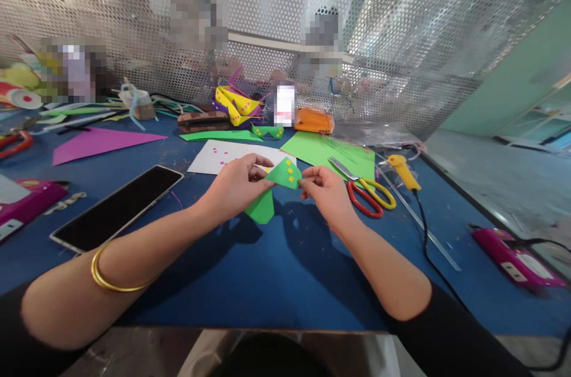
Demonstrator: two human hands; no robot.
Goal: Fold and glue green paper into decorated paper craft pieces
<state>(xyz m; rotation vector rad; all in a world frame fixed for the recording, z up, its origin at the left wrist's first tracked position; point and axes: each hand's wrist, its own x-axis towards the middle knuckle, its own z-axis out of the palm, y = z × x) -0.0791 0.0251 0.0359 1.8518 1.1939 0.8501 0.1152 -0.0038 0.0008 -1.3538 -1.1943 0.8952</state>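
A folded green foam sheet piece [284,173] with small yellow squares on it is held up over the blue table, between both hands. My left hand [238,181] pinches its left side, fingers closed around it, and a lower flap of the same green hangs beneath. At the piece's right edge, the fingertips of my right hand [328,192] are closed on it. Just behind the hands lies a white sheet [203,158] with small pink squares. Scissors [363,187] with one red and one yellow handle lie right of my right hand, partly on a light green sheet [352,157].
A phone [120,207] lies at left, near a magenta sheet [100,144] and a magenta power strip [40,198]. At right are a yellow glue gun [404,172], its black cord and another power strip [517,258]. Yellow and purple strips [238,104] stand by a perforated metal screen [276,2].
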